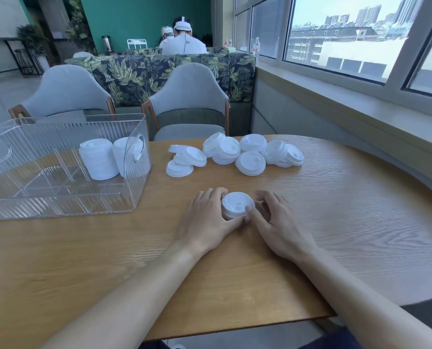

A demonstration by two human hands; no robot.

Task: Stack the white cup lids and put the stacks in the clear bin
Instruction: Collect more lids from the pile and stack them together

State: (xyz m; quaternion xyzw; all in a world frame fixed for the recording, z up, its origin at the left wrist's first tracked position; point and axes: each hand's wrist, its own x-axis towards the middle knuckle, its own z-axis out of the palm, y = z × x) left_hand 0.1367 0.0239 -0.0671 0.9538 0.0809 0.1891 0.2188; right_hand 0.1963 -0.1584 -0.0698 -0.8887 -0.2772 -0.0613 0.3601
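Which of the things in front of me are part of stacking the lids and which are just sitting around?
Part of the job:
- short lid stack, held by left hand and right hand
- loose lids at the table's far edge
- clear bin with two finished stacks

Just sitting around:
- two grey chairs
- water bottle on the sill
- wooden table itself
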